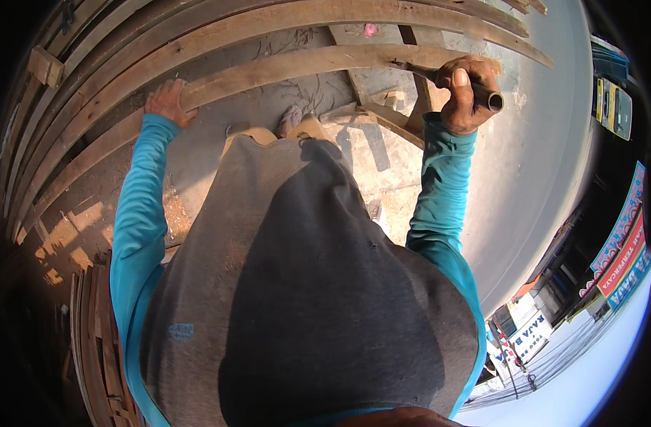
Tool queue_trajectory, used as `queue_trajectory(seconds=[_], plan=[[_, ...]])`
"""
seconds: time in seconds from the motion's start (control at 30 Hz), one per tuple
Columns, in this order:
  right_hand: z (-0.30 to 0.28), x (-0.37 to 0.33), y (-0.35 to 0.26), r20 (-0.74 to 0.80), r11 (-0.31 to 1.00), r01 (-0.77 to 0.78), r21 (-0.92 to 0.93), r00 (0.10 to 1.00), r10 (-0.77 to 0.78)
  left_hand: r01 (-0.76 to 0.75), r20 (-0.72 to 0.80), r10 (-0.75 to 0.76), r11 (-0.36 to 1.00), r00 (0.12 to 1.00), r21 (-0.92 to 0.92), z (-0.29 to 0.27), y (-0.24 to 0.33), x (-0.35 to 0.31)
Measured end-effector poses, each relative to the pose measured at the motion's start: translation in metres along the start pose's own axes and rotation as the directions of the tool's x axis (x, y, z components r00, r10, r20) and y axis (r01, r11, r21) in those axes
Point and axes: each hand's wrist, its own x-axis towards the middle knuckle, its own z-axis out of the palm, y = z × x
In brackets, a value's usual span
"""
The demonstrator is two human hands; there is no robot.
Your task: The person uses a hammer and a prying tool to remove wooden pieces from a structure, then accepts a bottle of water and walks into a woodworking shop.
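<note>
A long wooden plank [282, 69] runs across in front of me, curved by the lens. My left hand [170, 102] is closed over its near edge at the left, fingers across the wood and thumb on the near side. Near the plank's right end, my right hand [463, 92] wraps round a metal tool with a hollow, pipe-like handle [493, 102]. Its open tube end points toward me at the right. The narrow, dark working end of this tool reaches left to the plank's surface; its exact kind cannot be made out.
More long planks [268, 25] lie beyond, side by side. Wooden supports [389, 117] stand beneath the plank at the right. Stacked boards [90, 341] are at lower left. My sandalled foot [291, 119] shows below. A paved road [532, 142], parked vehicle [613, 107] and signs lie right.
</note>
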Motion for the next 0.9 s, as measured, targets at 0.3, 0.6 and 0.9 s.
queue_trajectory(seconds=[0.3, 0.6, 0.9], plan=[[-0.022, 0.005, -0.001, -0.254, 0.986, -0.036, 0.162, 0.964, 0.077, 0.007, -0.045, -0.006, 1.000, 0.999, 0.020, 0.000, 0.001, -0.006], [-0.109, 0.034, 0.044, -0.321, 0.907, -0.118, 0.403, 0.910, 0.261, 0.031, 0.042, -0.034, 0.997, 0.999, 0.069, -0.016, 0.013, 0.007], [-0.188, 0.015, 0.098, -0.004, 0.660, -0.151, 0.736, 0.974, 0.227, -0.031, -0.044, 0.032, 0.999, 0.999, 0.022, -0.010, -0.001, 0.001]])
